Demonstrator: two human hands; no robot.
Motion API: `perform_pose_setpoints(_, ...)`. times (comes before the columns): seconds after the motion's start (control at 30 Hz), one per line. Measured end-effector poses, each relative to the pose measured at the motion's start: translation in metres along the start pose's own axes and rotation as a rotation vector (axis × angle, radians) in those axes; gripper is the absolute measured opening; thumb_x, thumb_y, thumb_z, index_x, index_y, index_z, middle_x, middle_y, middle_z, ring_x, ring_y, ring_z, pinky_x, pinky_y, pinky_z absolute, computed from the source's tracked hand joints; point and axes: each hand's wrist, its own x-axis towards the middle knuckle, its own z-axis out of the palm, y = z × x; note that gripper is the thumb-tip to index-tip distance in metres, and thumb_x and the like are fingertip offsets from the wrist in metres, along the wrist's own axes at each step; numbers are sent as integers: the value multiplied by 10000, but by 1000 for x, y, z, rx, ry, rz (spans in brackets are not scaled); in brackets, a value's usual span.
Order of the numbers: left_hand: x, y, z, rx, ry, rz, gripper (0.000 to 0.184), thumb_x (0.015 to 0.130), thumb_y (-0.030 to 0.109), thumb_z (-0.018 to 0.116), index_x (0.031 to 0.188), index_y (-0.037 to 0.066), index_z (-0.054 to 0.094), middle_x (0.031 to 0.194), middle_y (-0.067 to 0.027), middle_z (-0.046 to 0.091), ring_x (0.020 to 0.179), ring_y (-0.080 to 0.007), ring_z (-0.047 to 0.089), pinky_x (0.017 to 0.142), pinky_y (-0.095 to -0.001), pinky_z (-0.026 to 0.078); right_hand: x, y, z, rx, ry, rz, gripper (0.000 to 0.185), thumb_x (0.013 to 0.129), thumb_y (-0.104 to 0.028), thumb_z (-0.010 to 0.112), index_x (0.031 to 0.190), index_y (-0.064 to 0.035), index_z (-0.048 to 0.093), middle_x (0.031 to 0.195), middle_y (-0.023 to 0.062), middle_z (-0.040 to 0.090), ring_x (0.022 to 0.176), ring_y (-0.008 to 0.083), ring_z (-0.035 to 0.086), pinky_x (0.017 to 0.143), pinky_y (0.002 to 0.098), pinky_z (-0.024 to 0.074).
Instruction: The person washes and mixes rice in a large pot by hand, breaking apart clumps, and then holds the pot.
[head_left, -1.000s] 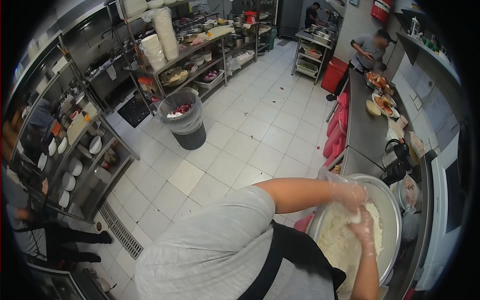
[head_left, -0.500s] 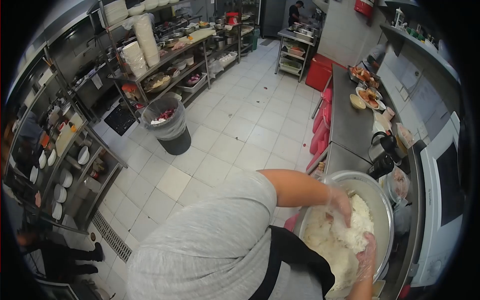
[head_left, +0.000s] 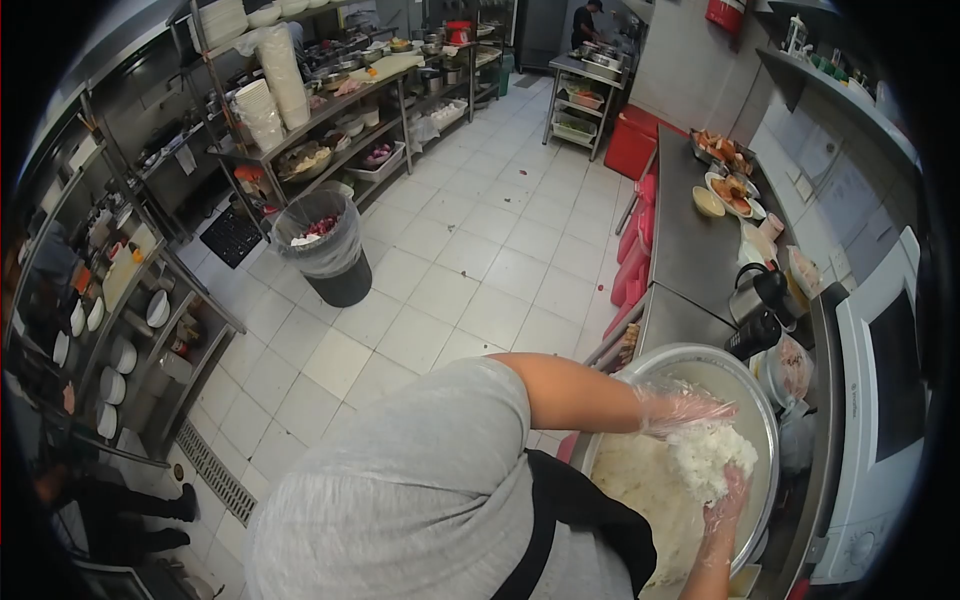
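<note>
A large round metal bowl [head_left: 768,455] at the lower right holds a pale, wet-looking mixture [head_left: 640,490]. Within it, a white crumbly lump [head_left: 712,458] is between my hands. My left hand [head_left: 695,408], in a clear plastic glove, lies along the lump's upper edge with its fingers stretched to the right. From below, my right hand [head_left: 730,498], also gloved, curls its fingers round the lump's lower right side.
A metal counter [head_left: 685,235] with plates of food and a kettle [head_left: 760,295] runs beyond the bowl. A white microwave [head_left: 870,400] stands at the right. A lined bin [head_left: 335,265] is on the floor by the shelves. Other people are at the far end and lower left.
My left hand has moved from deeper in the bowl to the lump's upper edge, its fingers now pointing right. The lump shows more fully. The view has shifted, and the person by the far counter is out of sight.
</note>
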Motion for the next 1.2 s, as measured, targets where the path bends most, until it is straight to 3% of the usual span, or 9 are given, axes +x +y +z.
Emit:
perform_pose_setpoints(0.1,7,71,-12,-602,-121,-672,657,885,489,521,1382,76,400,1394,-120,435,1336,-289,331,1112,-399,257,-11,-12,33,-32,51,-80,527,805,-130,646,1291,-51,459,1207,133,556,1081,238,564,920,407,475)
perform_pose_setpoints(0.17,-9,3,31,-787,-91,-49,676,880,492,503,1385,58,383,1405,-120,418,1338,-307,320,1112,-410,253,-13,-6,31,-55,61,-84,518,844,-159,630,1311,-40,440,1242,140,538,1139,235,526,986,411,420)
perform_pose_setpoints(0.27,2,49,14,-1136,73,-412,689,852,470,519,1369,34,387,1407,-121,412,1319,-324,340,1104,-422,266,13,28,15,-438,-38,-231,528,895,-221,598,1346,-23,408,1279,144,513,1206,230,470,1055,407,340)
perform_pose_setpoints(0.37,5,21,10,-170,50,-104,635,866,456,500,1348,51,412,1383,-109,435,1284,-321,378,1090,-423,286,10,29,25,-786,-25,-302,578,918,-280,575,1385,-8,368,1332,145,470,1240,223,433,1071,400,309)
perform_pose_setpoints(0.47,0,12,12,209,28,265,572,914,451,418,1348,79,419,1350,-96,467,1237,-303,431,1058,-423,330,-4,-3,67,212,-212,-59,613,926,-277,552,1419,-2,314,1410,157,399,1281,236,391,1083,413,284)
perform_pose_setpoints(0.6,4,-10,42,-1071,281,-1164,645,694,363,593,1233,19,506,1296,-132,480,1239,-304,405,1094,-435,277,-4,42,27,-1025,-384,-511,615,904,-136,494,1445,12,242,1447,205,345,1334,306,327,1115,441,210)
perform_pose_setpoints(0.67,12,-3,35,-968,188,-1112,577,836,387,420,1296,41,457,1317,-119,480,1199,-271,461,1041,-429,349,16,85,19,-1395,-39,-1139,747,802,16,455,1471,24,124,1521,196,203,1388,310,257,1125,463,180)
perform_pose_setpoints(0.87,13,2,37,-399,7,-750,468,970,318,343,1339,42,425,1350,-146,462,1218,-290,461,1051,-406,355,27,79,21,-1255,-112,-1128,654,849,-86,556,1432,-24,266,1426,269,316,1357,430,236,1136,501,139)
perform_pose_setpoints(1.2,30,-63,16,271,-232,-223,643,886,229,523,1436,33,253,1185,-274,530,1111,-385,519,963,-401,406,12,-43,48,-477,13,-422,367,867,-233,631,1148,0,587,1033,164,657,909,243,625,834,354,466)
